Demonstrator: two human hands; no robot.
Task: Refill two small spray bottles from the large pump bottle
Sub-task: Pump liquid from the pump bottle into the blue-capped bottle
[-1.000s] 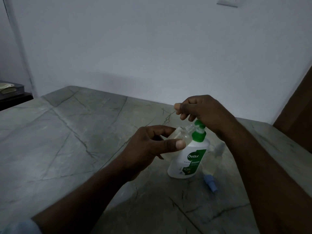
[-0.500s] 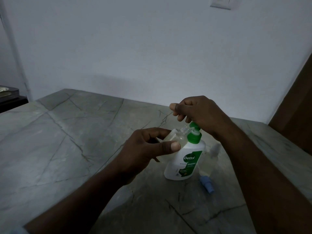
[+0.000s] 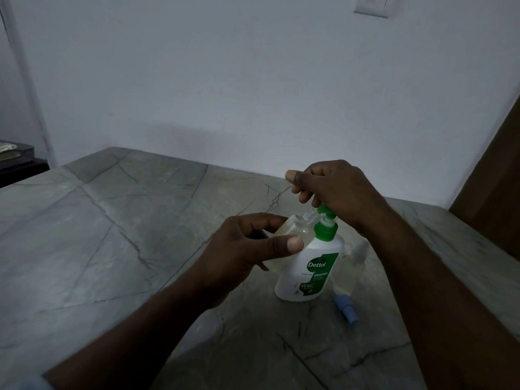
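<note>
Head view, dim light.

- Desk: grey stone-patterned top with dark veins, filling the lower two thirds of the frame.
- Large pump bottle: white, green "Dettol" label, standing upright on the desk right of frame centre. Its green pump head is seen at the top, nozzle pointing toward the left of the frame.
- Left hand: entered from the lower left. Grip clamped on a small spray bottle, thumb across the near side, fingers behind.
- The small spray bottle is clear, uncapped and holds pale yellowish liquid. It is held off the desk, tilted, its bare threaded neck raised toward the upper right and set just beside the pump nozzle. Contact between neck and nozzle cannot be told.
- Right hand: entered from the lower right and set on top of the pump head. Grip closed, fingers curled down over the head; thumb tip seen at the upper left of the hand.
- Second small bottle: upright just right of the pump bottle, pale liquid inside, upper part blurred and partly hidden by the right forearm.
- Blue spray cap: lying on its side on the desk, just below the second small bottle.
- Background: plain pale wall; white switch plate at the top edge; dark furniture at the far left; brown panel at the right edge.
</note>
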